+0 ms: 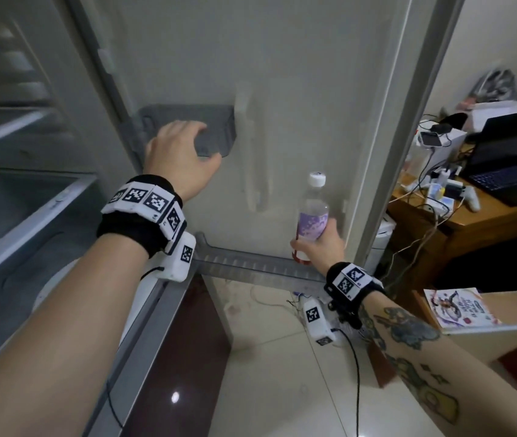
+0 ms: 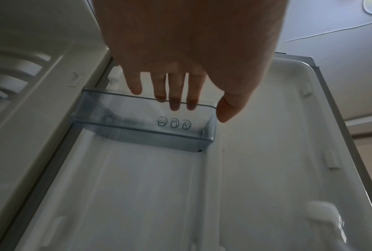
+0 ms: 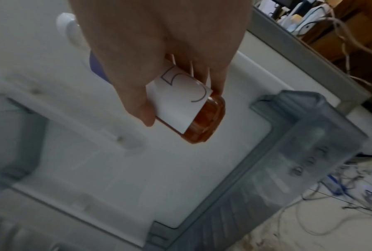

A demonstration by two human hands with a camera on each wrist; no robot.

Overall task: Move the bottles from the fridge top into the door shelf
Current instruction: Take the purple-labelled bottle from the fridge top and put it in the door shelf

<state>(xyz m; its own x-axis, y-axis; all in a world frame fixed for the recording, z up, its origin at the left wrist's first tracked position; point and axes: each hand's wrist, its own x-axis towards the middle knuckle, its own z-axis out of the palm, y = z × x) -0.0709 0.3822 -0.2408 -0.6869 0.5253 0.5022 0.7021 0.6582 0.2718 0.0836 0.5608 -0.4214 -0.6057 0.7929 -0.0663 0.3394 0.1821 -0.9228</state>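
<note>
My right hand (image 1: 320,247) grips a clear bottle (image 1: 313,216) with a white cap and a purple label. It holds the bottle upright against the inside of the open fridge door (image 1: 298,89). The bottle's base sits at the right end of the grey lower door shelf (image 1: 251,269). In the right wrist view the bottle (image 3: 187,108) shows amber liquid and a white paper marked 5, just above that shelf (image 3: 299,152). My left hand (image 1: 178,146) rests on the small upper door bin (image 1: 216,137). Its fingers (image 2: 174,101) reach over the rim of the clear bin (image 2: 137,129), with the thumb beside its right corner.
The fridge interior with its shelves (image 1: 14,184) is on the left. Right of the door stands a wooden desk (image 1: 440,222) with a laptop (image 1: 503,171) and cables. A wooden box with a booklet (image 1: 459,307) sits at the lower right. Below is a tiled floor (image 1: 282,389).
</note>
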